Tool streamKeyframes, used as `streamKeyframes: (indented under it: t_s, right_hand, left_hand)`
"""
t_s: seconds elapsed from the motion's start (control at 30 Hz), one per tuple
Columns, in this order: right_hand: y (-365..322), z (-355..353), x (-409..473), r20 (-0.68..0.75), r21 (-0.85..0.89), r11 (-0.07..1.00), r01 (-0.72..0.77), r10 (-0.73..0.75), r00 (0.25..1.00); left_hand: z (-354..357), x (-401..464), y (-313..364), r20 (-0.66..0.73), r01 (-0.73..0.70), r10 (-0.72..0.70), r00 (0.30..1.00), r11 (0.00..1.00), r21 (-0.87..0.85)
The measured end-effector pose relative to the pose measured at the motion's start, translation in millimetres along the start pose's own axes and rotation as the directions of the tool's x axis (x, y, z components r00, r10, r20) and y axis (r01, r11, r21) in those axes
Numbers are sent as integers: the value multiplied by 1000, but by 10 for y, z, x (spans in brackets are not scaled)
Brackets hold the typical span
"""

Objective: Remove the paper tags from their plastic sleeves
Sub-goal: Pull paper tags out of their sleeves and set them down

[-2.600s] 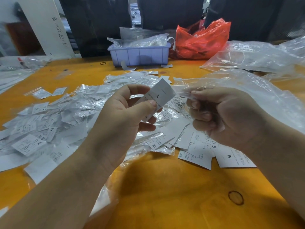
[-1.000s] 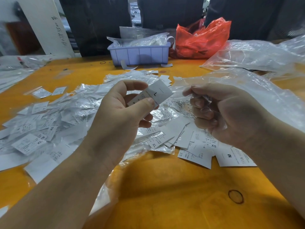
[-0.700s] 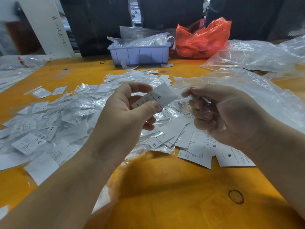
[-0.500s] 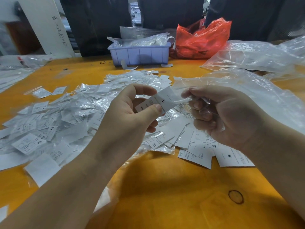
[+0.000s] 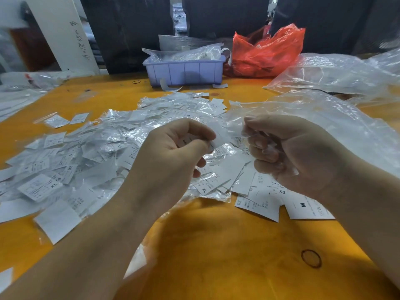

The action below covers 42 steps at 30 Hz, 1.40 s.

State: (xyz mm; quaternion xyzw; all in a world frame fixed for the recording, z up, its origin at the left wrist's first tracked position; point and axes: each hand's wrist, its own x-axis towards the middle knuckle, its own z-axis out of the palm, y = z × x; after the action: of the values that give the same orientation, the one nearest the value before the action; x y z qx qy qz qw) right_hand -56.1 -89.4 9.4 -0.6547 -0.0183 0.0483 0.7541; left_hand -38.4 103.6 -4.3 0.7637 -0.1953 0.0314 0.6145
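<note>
Pinching paper tag [image 5: 218,138] in left hand [image 5: 171,156], clear sleeve [image 5: 236,126] in right hand [image 5: 296,154], between both hands above table [image 5: 227,245]. Light, flimsy, slippery film; likely best gripped at tag's exposed edge, sleeve's far end.

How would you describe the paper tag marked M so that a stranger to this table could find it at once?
Start at the orange table and go to its right side, beneath the right hand. There bare paper tags lie out of their sleeves. The M tag is the nearest and rightmost, beside the XS tag.
</note>
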Motion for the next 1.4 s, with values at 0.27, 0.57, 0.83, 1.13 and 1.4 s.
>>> streamKeyframes:
  t_s: [0.27,0.57,0.83,1.13,1.4]
  right_hand:
    - [4,38,-19,151,-146,989,21,2,988]
    - [-11,59,-37,151,-161,986,47,-22,988]
    - [-6,55,-54,252,-197,979,52,-1,968]
    - [-13,-24,3,107,-99,992,73,-62,992]
    - [-24,-74,24,-3,-73,996,42,-42,999]
  left_hand:
    - [52,-7,44,108,67,-66,992,998,-9]
    - [54,-26,38,103,19,-19,994,1000,6]
    - [61,-27,45,59,-15,17,998,999,-36]
    - [20,-20,29,35,10,-7,999,995,-97]
    - [24,-43,82,66,32,-27,997,997,-76]
